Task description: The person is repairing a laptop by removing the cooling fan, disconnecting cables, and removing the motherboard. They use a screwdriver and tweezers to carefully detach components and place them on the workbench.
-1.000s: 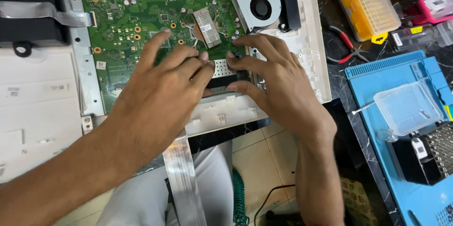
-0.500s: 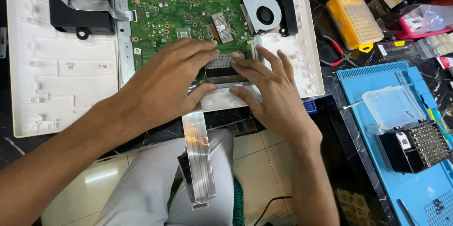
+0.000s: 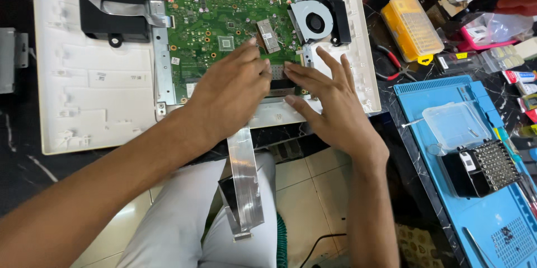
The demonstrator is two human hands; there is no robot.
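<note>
An opened white computer case (image 3: pixel 95 94) lies on the dark bench with a green circuit board (image 3: pixel 212 27) bolted inside. My left hand (image 3: pixel 232 89) lies flat over the board's lower edge, fingers together, pressing on a small dark module (image 3: pixel 279 80) that is mostly hidden. My right hand (image 3: pixel 330 106) rests beside it with fingers spread, fingertips touching the same module. A round cooling fan (image 3: pixel 314 22) sits just beyond my right fingers. A wide grey ribbon cable (image 3: pixel 243 184) hangs from the case's front edge over my lap.
A yellow screw box (image 3: pixel 411 27) stands right of the case. A blue work mat (image 3: pixel 492 217) at the right holds a clear plastic tray (image 3: pixel 456 125) and a black bit holder (image 3: pixel 484 167). Clutter of small packages fills the far right corner. A black speaker block (image 3: pixel 112 5) sits inside the case.
The view has pulled back and shifted, showing more of the case and bench. Both hands stay on the module at the board's lower edge; my right fingers have spread wider.
</note>
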